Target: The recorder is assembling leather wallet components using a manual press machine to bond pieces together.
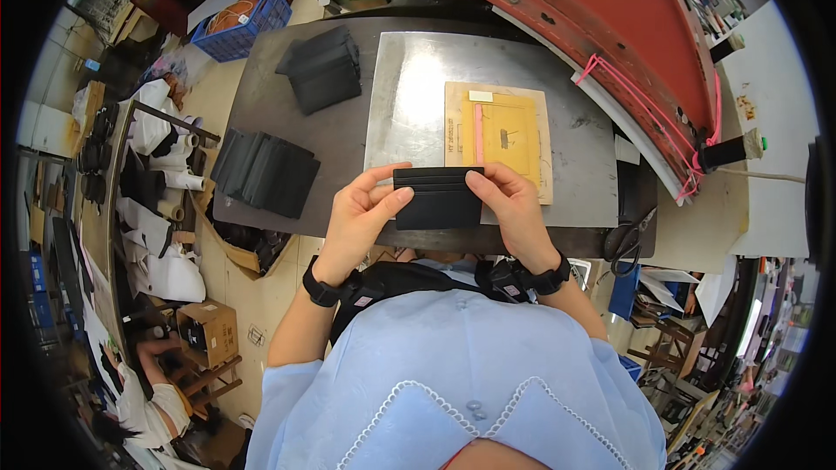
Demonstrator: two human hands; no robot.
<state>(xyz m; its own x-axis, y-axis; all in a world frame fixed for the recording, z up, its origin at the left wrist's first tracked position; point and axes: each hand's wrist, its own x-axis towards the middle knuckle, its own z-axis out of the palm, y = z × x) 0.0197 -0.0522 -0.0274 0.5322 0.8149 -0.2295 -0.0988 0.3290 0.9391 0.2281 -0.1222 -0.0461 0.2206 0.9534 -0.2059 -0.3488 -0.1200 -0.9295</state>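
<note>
Between my two hands is a flat black card holder piece (438, 209) with several slot edges across its upper part. My left hand (361, 209) pinches its left side, thumb on the face. At its upper right corner my right hand (515, 204) grips it between thumb and fingers. The piece hangs over the near edge of a metal plate (409, 135). Just beyond it a wooden die board (542, 144) with a yellow panel (509, 135) lies on the plate, partly hidden by my right hand.
Two stacks of black pieces, a near one (266, 172) and a far one (322, 70), lie on the dark table (340, 135) to the left. A red machine part (601, 13) rises at the far right. Scissors (629, 244) rest by the right edge. A blue crate (244, 22) stands beyond.
</note>
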